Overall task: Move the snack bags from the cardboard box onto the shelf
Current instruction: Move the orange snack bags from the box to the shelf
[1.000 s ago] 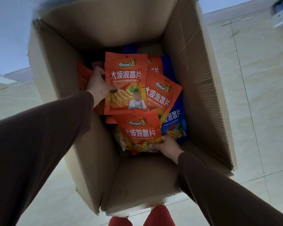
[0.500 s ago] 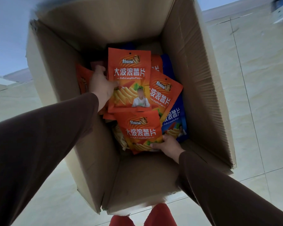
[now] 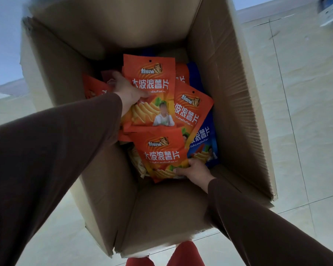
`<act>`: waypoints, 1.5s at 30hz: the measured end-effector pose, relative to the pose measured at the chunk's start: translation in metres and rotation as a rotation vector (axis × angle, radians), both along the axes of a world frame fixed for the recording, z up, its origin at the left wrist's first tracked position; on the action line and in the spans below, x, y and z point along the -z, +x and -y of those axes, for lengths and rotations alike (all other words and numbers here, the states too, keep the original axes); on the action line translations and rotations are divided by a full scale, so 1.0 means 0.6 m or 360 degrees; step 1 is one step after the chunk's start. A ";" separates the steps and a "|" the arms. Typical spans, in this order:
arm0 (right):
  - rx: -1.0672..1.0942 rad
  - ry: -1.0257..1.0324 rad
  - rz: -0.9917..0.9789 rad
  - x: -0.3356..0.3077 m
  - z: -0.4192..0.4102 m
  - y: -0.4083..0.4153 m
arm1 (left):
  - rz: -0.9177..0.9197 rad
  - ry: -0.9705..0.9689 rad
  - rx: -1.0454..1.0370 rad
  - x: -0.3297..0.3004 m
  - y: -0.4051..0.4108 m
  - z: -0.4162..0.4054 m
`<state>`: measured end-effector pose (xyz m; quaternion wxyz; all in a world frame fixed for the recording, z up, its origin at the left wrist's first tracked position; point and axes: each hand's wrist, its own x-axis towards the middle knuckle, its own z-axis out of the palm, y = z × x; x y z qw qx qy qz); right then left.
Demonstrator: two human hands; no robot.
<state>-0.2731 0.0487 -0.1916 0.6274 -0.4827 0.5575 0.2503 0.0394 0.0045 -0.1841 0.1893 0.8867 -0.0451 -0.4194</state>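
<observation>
A brown-sleeved left arm enters from the left edge of the frame and reaches down into the open cardboard box (image 3: 229, 89), which fills the centre of the frame and stands on a pale tiled floor (image 3: 306, 112). The left hand (image 3: 128, 93) grips the left edge of an upright orange chip bag (image 3: 152, 89) in the upper middle of the box, thumb across its printed front and the other fingers hidden behind it. Just left of that hand, part of another orange bag (image 3: 93, 88) leans against the box's left wall. Below the held bag, in the centre of the frame, a second orange chip bag (image 3: 161, 150) lies over the pile; the right hand (image 3: 195, 170), coming from the lower right on a brown sleeve, pinches its lower right corner with curled fingers. Right of these, a third orange bag (image 3: 192, 110) overlaps a blue chip bag (image 3: 206, 143) lying against the right wall. At the bottom centre, below the box, red fabric (image 3: 183, 254) shows.
</observation>
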 end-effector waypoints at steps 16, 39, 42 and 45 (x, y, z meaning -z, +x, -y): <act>0.0520 0.0120 0.0335 -0.305 0.053 -0.001 | -0.0693 -0.0654 -0.0587 -0.297 0.028 -0.060; 0.1624 -0.1318 0.1031 -1.297 0.215 -0.503 | -0.0778 -0.1455 0.0711 -1.323 -0.529 0.193; 0.1683 -0.1408 0.1031 -1.351 0.226 -0.661 | -0.0757 -0.1494 0.0909 -1.379 -0.678 0.245; 0.1792 -0.1479 0.1031 -1.394 0.237 -0.825 | -0.0696 -0.1549 0.1036 -1.421 -0.833 0.294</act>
